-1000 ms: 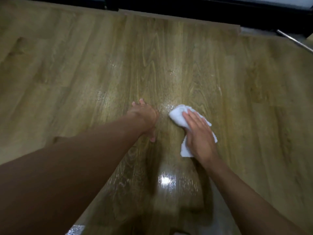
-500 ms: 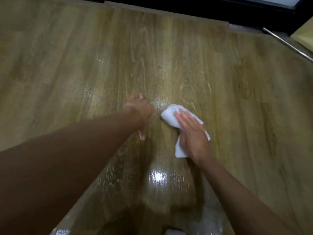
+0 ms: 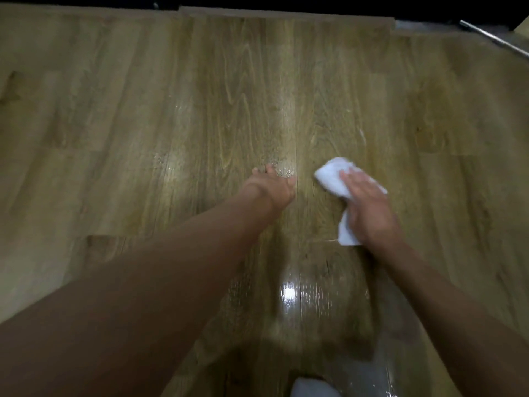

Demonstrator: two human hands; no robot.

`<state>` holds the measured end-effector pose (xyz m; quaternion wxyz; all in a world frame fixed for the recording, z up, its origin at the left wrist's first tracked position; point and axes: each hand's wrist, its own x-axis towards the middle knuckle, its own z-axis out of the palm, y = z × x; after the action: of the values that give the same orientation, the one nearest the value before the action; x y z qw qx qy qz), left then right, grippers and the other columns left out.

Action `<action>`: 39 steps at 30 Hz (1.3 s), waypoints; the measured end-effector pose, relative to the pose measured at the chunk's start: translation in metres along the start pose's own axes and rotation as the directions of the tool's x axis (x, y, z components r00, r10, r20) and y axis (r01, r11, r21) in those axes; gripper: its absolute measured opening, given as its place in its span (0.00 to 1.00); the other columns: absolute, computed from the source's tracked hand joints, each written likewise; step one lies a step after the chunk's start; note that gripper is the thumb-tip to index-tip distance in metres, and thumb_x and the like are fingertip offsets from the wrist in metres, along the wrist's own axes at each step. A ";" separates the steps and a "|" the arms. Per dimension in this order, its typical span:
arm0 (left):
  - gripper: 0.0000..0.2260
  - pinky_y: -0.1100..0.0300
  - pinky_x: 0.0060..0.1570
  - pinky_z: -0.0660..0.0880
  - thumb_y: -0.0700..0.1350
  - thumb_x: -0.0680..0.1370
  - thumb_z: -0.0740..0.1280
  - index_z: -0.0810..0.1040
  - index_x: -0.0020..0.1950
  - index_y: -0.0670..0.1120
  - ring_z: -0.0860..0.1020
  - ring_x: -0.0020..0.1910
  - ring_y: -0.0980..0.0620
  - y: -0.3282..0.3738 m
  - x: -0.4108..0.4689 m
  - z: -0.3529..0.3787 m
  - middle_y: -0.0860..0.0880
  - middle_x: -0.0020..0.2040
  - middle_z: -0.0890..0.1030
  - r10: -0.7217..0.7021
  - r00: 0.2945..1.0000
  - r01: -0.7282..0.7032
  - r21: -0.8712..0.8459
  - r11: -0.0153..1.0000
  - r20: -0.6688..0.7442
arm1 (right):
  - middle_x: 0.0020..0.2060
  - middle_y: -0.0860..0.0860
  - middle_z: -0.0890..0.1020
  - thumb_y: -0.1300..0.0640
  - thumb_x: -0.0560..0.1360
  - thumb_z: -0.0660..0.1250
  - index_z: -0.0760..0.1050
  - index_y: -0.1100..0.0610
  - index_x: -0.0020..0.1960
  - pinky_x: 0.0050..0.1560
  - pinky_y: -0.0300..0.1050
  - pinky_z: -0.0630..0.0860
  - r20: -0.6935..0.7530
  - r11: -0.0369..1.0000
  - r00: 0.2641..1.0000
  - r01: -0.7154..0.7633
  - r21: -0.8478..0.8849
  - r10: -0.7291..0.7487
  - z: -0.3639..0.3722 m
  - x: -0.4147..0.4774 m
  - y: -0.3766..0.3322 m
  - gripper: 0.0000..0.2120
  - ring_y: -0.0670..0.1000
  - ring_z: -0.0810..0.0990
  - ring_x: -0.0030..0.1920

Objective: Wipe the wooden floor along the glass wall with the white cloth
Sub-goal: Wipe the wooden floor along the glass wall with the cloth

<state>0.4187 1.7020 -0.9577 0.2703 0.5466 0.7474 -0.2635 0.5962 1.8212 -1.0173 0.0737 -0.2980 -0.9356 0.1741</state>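
Observation:
My right hand lies flat on a crumpled white cloth, pressing it onto the wooden floor; the cloth shows beyond my fingertips and beside my wrist. Just to its left, my left hand rests palm-down on the boards, fingers spread, holding nothing. Both bare forearms reach in from the bottom of the frame. Wet streaks and a bright glare patch shine on the floor between my arms.
The dark base of the glass wall runs along the top edge of the floor. A thin metal rail slants across the top right corner. A pale object shows at the bottom edge.
My right hand slid the cloth a little to the right, widening the gap to my left hand. The left hand stayed planted on the floor.

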 end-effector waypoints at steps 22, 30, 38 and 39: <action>0.17 0.49 0.64 0.70 0.44 0.82 0.57 0.68 0.70 0.43 0.69 0.68 0.40 0.029 0.010 -0.033 0.38 0.73 0.64 0.297 0.943 -0.260 0.221 0.940 -0.153 | 0.78 0.50 0.50 0.58 0.75 0.64 0.48 0.53 0.78 0.75 0.46 0.42 0.039 0.974 0.973 -0.226 -0.013 0.226 0.000 0.027 -0.009 0.37 0.54 0.47 0.78; 0.40 0.43 0.65 0.68 0.53 0.78 0.65 0.40 0.78 0.49 0.54 0.76 0.36 0.011 0.014 -0.017 0.30 0.75 0.43 0.421 0.906 -0.399 0.393 0.828 0.033 | 0.71 0.51 0.70 0.61 0.78 0.64 0.62 0.54 0.72 0.73 0.36 0.53 -0.098 0.757 0.751 -0.653 0.035 0.653 -0.018 0.010 0.055 0.24 0.44 0.62 0.73; 0.25 0.51 0.60 0.68 0.53 0.80 0.58 0.58 0.75 0.48 0.60 0.74 0.41 0.012 0.038 -0.032 0.45 0.76 0.60 0.504 0.811 -0.439 0.260 0.860 -0.298 | 0.77 0.49 0.53 0.67 0.74 0.58 0.49 0.51 0.77 0.77 0.48 0.47 -0.011 0.980 0.980 -0.197 -0.014 0.197 -0.008 0.027 0.015 0.35 0.52 0.48 0.78; 0.30 0.49 0.67 0.63 0.55 0.79 0.61 0.53 0.77 0.49 0.51 0.77 0.41 0.012 0.043 -0.036 0.48 0.79 0.52 0.499 0.823 -0.462 0.189 0.866 -0.271 | 0.76 0.50 0.55 0.68 0.74 0.59 0.52 0.53 0.76 0.77 0.49 0.49 0.039 0.993 0.992 -0.121 0.014 0.120 -0.011 0.015 0.020 0.35 0.53 0.51 0.77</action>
<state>0.4154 1.7587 -0.9626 0.1750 0.7665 0.6018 -0.1402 0.5978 1.8484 -1.0139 0.0478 -0.3501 -0.9157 0.1916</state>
